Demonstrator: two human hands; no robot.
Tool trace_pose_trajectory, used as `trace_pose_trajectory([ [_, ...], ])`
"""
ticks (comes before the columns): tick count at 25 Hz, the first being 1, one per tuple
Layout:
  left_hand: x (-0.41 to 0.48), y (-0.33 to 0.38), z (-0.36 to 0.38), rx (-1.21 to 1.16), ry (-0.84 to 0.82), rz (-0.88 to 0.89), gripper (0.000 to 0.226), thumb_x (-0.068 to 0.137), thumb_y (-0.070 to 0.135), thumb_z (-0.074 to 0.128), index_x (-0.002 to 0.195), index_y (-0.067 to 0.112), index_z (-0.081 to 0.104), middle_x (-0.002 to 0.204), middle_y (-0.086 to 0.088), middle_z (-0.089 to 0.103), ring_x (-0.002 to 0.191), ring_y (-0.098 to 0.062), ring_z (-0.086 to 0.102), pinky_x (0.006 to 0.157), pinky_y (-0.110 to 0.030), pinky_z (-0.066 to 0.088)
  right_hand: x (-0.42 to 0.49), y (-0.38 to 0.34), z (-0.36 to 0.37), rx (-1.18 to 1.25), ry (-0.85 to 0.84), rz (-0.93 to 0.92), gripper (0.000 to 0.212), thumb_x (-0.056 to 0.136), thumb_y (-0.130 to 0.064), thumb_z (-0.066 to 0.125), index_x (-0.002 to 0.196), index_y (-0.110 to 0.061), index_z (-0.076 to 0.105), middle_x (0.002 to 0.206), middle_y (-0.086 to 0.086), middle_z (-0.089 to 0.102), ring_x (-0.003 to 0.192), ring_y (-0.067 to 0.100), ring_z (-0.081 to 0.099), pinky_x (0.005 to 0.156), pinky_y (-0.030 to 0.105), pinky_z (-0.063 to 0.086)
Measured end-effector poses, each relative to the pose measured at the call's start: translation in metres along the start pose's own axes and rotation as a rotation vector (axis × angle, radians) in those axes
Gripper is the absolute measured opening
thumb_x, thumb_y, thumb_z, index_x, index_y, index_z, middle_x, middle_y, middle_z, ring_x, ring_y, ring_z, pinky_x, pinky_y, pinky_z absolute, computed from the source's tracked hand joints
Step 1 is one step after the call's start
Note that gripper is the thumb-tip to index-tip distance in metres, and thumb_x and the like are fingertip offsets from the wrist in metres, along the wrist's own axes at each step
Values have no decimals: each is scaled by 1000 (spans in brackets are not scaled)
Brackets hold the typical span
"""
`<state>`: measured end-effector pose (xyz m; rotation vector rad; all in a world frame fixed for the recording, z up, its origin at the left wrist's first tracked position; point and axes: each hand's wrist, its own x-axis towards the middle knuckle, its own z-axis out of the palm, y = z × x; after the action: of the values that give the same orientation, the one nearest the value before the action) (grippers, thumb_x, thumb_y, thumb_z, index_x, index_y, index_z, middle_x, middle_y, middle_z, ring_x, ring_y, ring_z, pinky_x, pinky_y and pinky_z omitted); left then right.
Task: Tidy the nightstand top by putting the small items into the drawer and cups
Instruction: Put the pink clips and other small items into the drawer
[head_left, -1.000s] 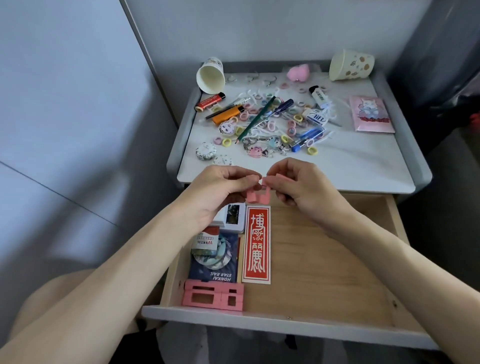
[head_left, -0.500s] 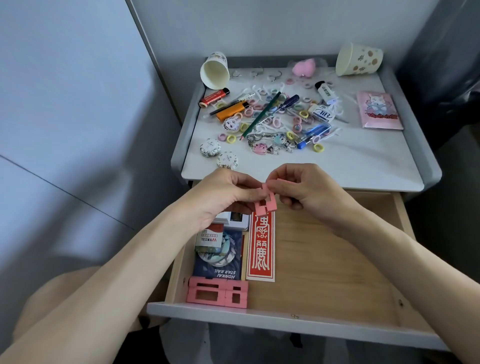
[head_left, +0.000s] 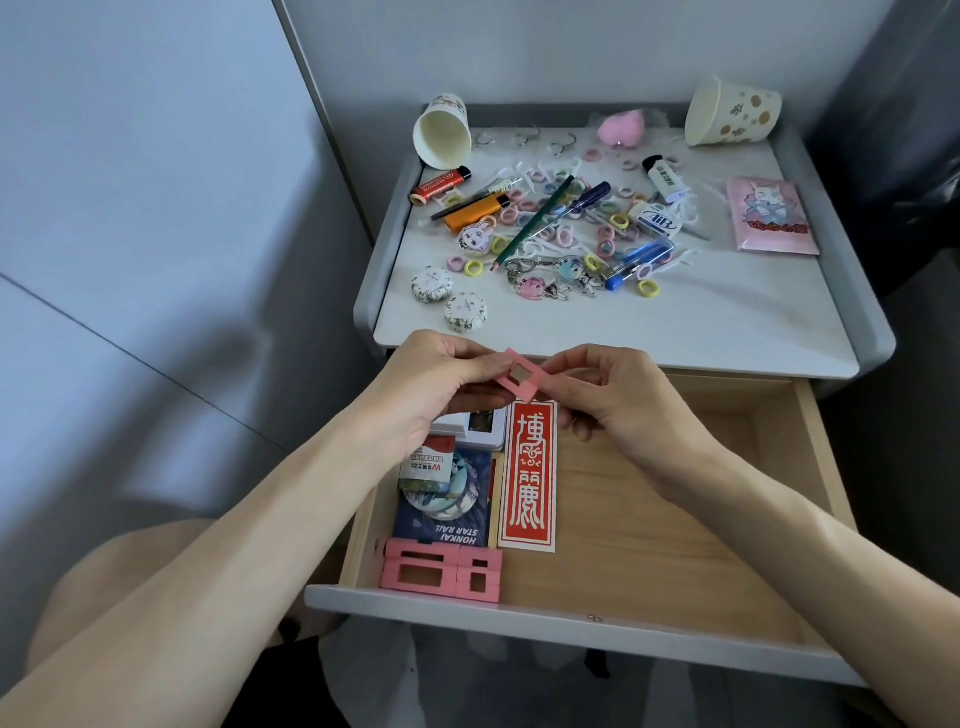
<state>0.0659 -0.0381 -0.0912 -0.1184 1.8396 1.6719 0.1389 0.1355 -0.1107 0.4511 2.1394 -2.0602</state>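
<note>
Bedroom — cluttered nightstand (head_left: 810, 332), open drawer (head_left: 649, 519)

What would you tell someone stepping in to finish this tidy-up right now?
Left hand and right hand both pinch a small pink rectangular frame piece above the open wooden drawer.
Done: matching pink frames, a red paper strip and a blue card lie in the drawer.
Left: pastel hair ties, orange lighter, green pencil and keychains on the white nightstand top; back-left paper cup and back-right paper cup lie tipped over.
</note>
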Motion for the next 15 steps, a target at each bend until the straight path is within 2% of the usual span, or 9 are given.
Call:
trace_pose_trajectory([
  [2,-4,-7,-1,-19,22,6,12,87,10,72,95,1,73,88,-16,77,81,-26,76,69,-25,62,-3,6,9,-21,42,-31,13,88,-16,70,97,-7,67,78,10,73,62,18,63,51,22,47],
  [7,-13,-20,-1,-12,102,49,15,89,14,72,96,1,72,85,-13,77,78,-27,76,70,-31,61,-11,11,24,-40,150,-39,9,88,-18,71,95,-12,69,79,14,74,64,26,66,59,32,55],
  [12,-16,-23,-6,-42,106,37,15,89,12,72,98,-1,72,86,-14,77,80,-27,76,77,-33,61,-14,11,34,-10,177,-18,9,86,-18,72,93,-12,71,76,14,73,61,22,64,64,37,57],
  [15,-21,-26,-18,-45,129,42,17,89,13,73,98,-2,73,87,-16,77,82,-30,76,84,-39,61,-12,6,48,-2,164,2,8,86,-17,73,90,-11,72,75,13,73,60,19,64,63,33,58],
])
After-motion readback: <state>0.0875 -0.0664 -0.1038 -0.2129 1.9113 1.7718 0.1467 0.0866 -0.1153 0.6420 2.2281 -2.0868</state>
